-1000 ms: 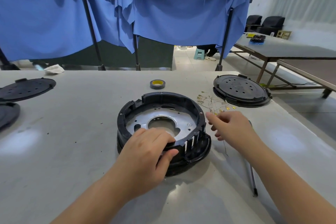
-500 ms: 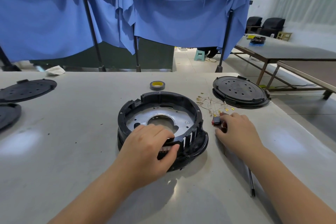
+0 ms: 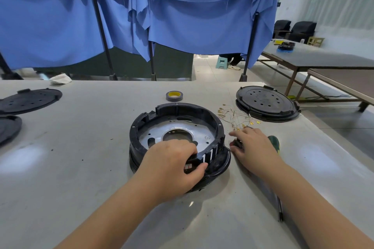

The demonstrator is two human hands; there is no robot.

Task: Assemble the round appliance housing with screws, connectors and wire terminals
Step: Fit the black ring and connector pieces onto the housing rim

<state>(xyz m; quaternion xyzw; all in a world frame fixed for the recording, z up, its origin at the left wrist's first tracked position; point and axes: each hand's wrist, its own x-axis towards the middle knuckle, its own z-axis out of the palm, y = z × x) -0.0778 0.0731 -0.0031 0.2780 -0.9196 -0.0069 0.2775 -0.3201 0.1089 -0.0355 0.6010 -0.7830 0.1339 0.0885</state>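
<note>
The housing (image 3: 178,137) sits on the table (image 3: 81,168) under the left hand (image 3: 174,166), whose fingers (image 3: 182,146) curl over the near rim while the thumb presses the outer wall just beside the white slots; the grip steadies the ring. Inside the fingers' reach lies the metal plate (image 3: 200,130) with its central hole.

The right hand (image 3: 255,145) rests on the table just right of the housing, fingers bent around a small dark part (image 3: 235,143) with a touch of red at the fingertips; it looks pinched, though what the part is cannot be told. Just beyond those fingertips lies the tangle of wires (image 3: 236,117) with brass terminals. Behind the knuckles shows the green handle of a screwdriver (image 3: 274,142), its shaft running back along the forearm.

Judged from this, the step in hand is fetching a small connector-like part to fit at the housing's right wall, with the left hand bracing. The next move would call for carrying the part the short way to the rim without snagging the wires, and lining it up with its seat before pressing in. Farther off are a tape roll (image 3: 174,96) and a black lid (image 3: 267,104).
</note>
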